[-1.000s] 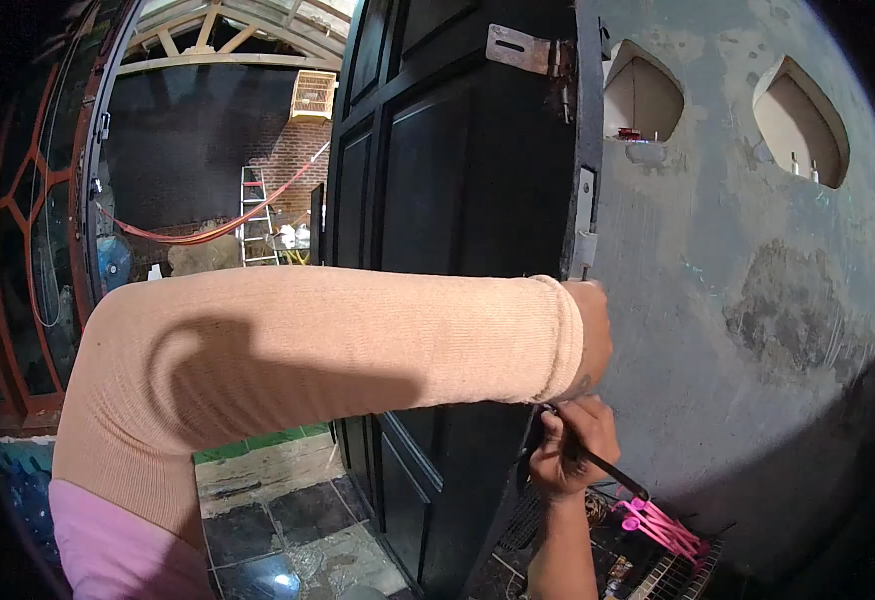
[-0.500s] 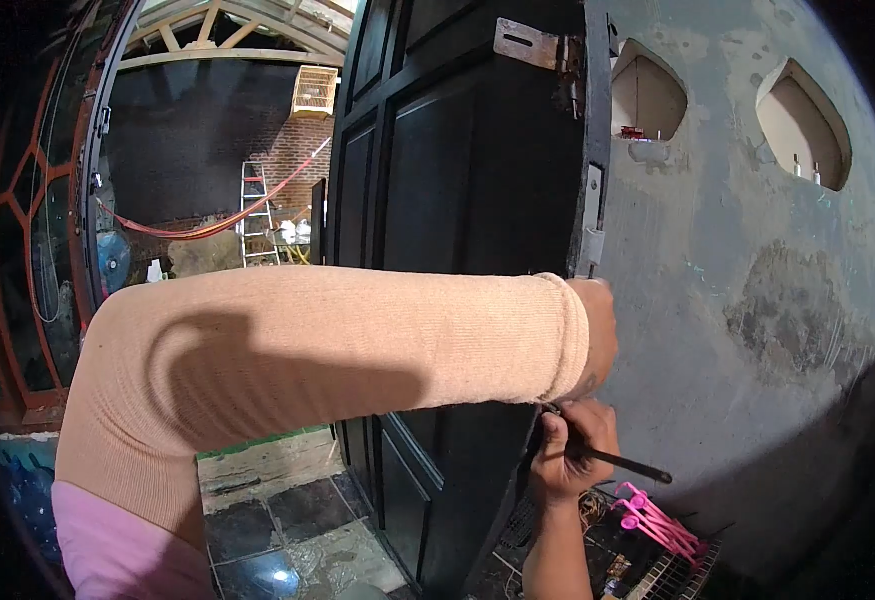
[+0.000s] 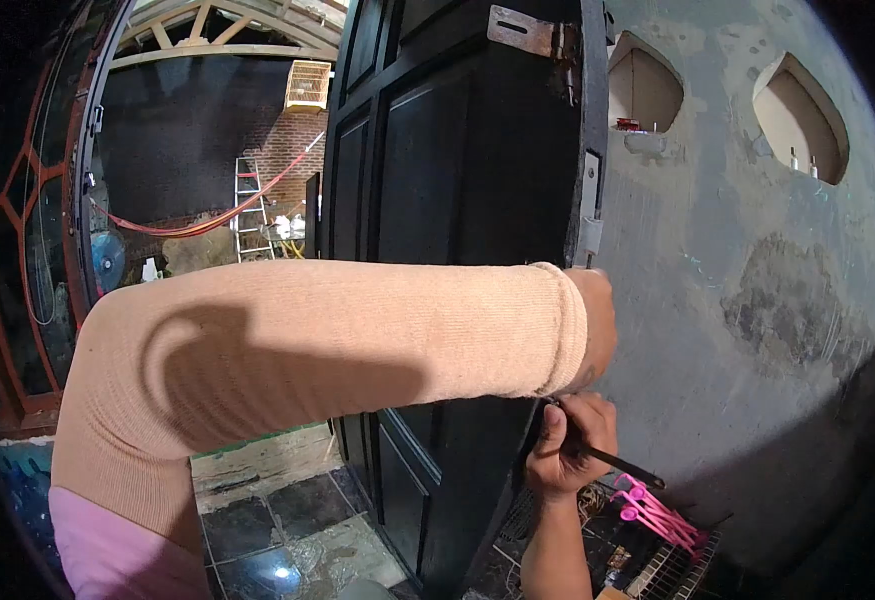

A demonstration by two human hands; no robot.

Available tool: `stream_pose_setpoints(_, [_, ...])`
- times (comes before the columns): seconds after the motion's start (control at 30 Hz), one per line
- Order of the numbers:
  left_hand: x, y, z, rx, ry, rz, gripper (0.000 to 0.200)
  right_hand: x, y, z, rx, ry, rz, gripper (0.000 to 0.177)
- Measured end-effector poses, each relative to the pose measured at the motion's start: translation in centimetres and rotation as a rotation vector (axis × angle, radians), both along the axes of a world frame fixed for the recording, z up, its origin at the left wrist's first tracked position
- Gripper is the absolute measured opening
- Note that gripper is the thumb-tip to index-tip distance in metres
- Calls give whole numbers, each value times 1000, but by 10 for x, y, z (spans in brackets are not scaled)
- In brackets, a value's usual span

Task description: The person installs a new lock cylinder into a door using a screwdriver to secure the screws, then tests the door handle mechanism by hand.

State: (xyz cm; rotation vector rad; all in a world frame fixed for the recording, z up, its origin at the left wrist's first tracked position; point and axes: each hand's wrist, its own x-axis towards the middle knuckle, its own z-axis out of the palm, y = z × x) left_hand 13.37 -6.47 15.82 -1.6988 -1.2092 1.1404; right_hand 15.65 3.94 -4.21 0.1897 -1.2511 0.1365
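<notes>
My left arm, in a beige knit sleeve (image 3: 357, 330), reaches across the view to the black panelled door (image 3: 427, 180). At the door's edge, below the metal lock plate (image 3: 590, 190), my left hand (image 3: 597, 325) looks curled. Its fingers and anything in them are hidden. Just beneath that wrist, my right hand (image 3: 575, 440) is closed around a thin dark rod (image 3: 627, 465). The rod slants down to the right, and its upper end is hidden behind the hand and sleeve. A rusty metal hinge bracket (image 3: 522, 32) sticks out higher on the door.
Pink plastic items (image 3: 652, 515) and a wire rack (image 3: 672, 570) lie low at the right. The grey plastered wall (image 3: 697, 220) has niches. Through the doorway are a ladder (image 3: 249, 205), a hammock (image 3: 207, 228), a fan (image 3: 107, 258) and a cage (image 3: 307, 86).
The view has shifted slightly, with the door and background a little up and left. Both hands keep nearly the same places, and the rod stays in my right hand.
</notes>
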Motion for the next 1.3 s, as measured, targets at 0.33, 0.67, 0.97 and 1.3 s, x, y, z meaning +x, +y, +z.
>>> stream_pose_setpoints(0.33, [0, 3, -2, 17, -19, -35, 26, 6, -2, 6, -52, -79, 35, 10])
stream_pose_setpoints(0.67, [1, -1, -2, 25, -41, 12, 26, 15, 1, 9, -102, -171, 180, 13])
stream_pose_setpoints(0.97, [-38, -41, -38, 326, -162, -417, 27, 17, -8, 14, -382, -306, 703, 32])
stream_pose_setpoints(1.3, [-114, -50, -170, 947, -1745, -839, 68, 18, -4, 8, -440, -328, 829, 49])
